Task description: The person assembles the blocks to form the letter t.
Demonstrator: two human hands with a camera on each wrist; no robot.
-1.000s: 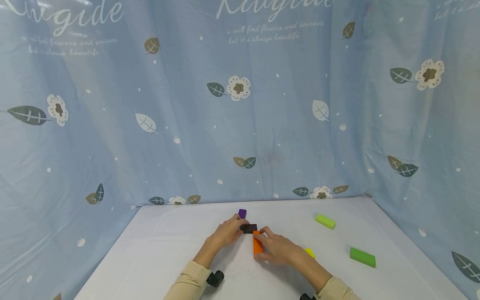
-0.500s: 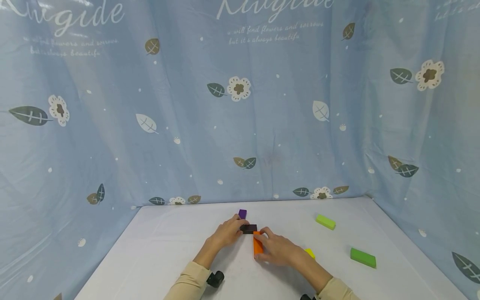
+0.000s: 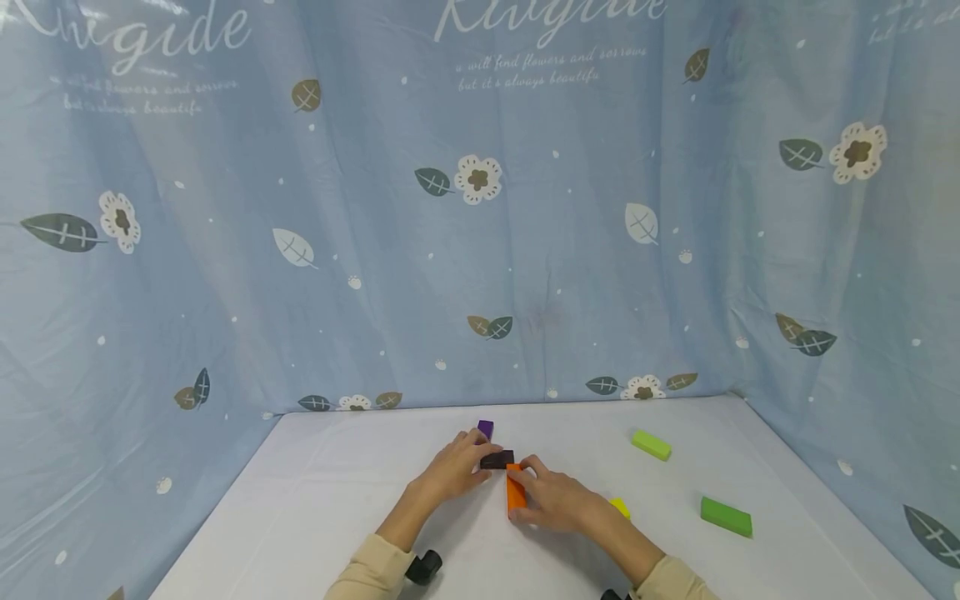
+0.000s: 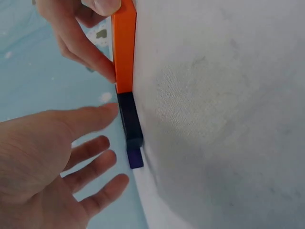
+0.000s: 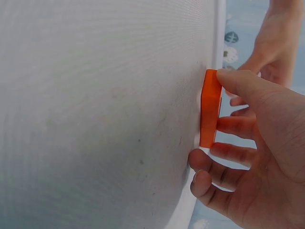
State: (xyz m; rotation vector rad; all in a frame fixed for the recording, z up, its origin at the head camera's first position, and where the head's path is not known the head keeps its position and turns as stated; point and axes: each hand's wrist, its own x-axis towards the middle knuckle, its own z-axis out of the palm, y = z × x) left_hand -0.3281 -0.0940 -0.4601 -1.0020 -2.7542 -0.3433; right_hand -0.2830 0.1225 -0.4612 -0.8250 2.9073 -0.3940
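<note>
In the head view my right hand [image 3: 558,497] pinches an orange block [image 3: 516,492] lengthwise on the white table, thumb at the near end, a finger at the far end. The right wrist view shows the thumb on one end of that orange block [image 5: 209,109]. Its far end meets a black block [image 3: 497,459] lying crosswise. My left hand [image 3: 456,465] is around the black block's left end, fingers spread. In the left wrist view the left thumb lies beside the black block [image 4: 129,119], and the other fingers stand apart from it. A purple block [image 3: 486,429] lies just beyond, partly covered by the left fingers.
To the right lie a light green block [image 3: 651,444] and a darker green block [image 3: 726,517]. A yellow block [image 3: 619,507] shows partly behind the right forearm. A blue patterned curtain [image 3: 540,250] hangs behind and around the white table [image 3: 300,500].
My left hand has loosened from the black block, its fingers spreading and the wrist shifting slightly left. The right hand and the orange block have stayed in place.
</note>
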